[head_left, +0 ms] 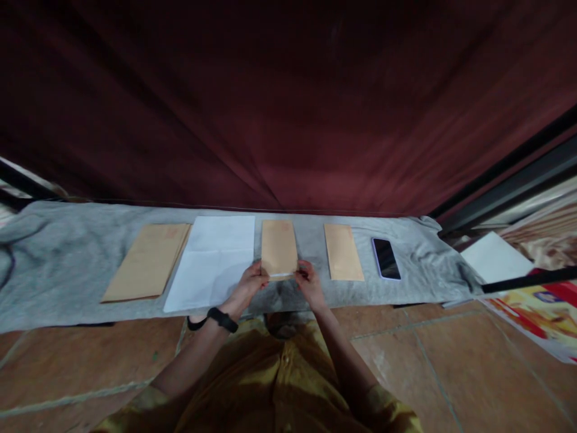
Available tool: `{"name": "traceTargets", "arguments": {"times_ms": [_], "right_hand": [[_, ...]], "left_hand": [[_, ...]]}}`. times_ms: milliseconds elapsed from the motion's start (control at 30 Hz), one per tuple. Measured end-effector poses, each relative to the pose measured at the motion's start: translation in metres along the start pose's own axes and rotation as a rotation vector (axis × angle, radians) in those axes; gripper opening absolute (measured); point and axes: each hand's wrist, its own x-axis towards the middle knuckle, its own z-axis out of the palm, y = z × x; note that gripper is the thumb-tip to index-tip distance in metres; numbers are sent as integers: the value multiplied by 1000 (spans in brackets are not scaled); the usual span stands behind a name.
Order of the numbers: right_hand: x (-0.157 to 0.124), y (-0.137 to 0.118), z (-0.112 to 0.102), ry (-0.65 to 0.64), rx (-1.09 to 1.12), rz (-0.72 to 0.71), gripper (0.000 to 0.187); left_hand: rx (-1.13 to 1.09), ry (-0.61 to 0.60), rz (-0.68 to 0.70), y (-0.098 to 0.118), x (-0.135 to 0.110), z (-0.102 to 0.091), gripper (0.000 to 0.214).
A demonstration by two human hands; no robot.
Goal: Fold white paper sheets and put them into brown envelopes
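A brown paper envelope lies in front of me, its near end between my two hands. A thin white strip, which looks like paper, shows at that near end. My left hand pinches the envelope's lower left corner, fingers closed. At the lower right corner, my right hand grips it with thumb and fingers together. White sheets with fold creases spread just left of my left hand. To the right of my right hand rests another brown envelope, flat and apart from it.
A stack of larger brown envelopes sits at the left. Right of the single envelope lies a phone with a dark screen. Grey cloth covers the narrow surface. A dark red curtain hangs behind, and black metal bars stand at the right.
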Motion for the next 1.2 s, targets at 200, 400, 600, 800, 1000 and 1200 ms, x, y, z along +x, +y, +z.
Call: {"name": "traceTargets", "arguments": {"times_ms": [200,400,600,800,1000,1200], "right_hand": [[-10,-3,-3,-46,-406,-195,39],[-14,-10,-8,-108,-910,-448,40],[-7,-12,-14,-209,-1084,-536,35],[3,-17,-17,-294,-1200,-587,36],[11,-18,-19,-368,-1210,-677,36],[12,-18,-20,-396,-1231,-693,30]], "left_hand": [[51,44,-6,-13,4,6,54],[483,186,52,-13,-6,13,72],[1021,274,236,-7,-37,30,58],[1279,235,630,-9,-32,23,44],[1320,55,660,-21,-4,2,38],[1438,-54,690,-19,-2,-6,49]]}}
